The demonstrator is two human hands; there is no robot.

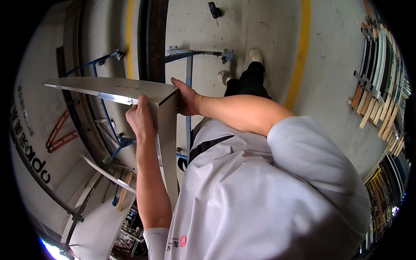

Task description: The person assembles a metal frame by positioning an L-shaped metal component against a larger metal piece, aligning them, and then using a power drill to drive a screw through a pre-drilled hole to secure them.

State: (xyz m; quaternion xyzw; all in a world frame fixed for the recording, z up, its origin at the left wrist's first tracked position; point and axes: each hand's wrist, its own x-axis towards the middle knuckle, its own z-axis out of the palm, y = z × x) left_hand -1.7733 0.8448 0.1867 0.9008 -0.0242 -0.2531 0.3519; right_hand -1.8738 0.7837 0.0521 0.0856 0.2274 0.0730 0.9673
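Observation:
A beige corner frame (117,86) made of two wide boards meeting at a right angle is in front of me, one arm reaching left, the other coming down along my body. A shiny metal strip (116,98) lines its inner edge. My left hand (142,119) is closed at the inner side of the corner, thumb up by the end of the strip; what its curled fingers hold is hidden. My right hand (187,97) grips the outside of the corner, with the thumb raised at the top edge and the fingers partly hidden.
A blue metal stand (189,73) is under and beside the frame, next to a dark steel beam (151,39). A cordless drill (214,9) lies on the concrete floor. Racks of long strips (377,82) line the right; a white bench (97,216) with tools is lower left.

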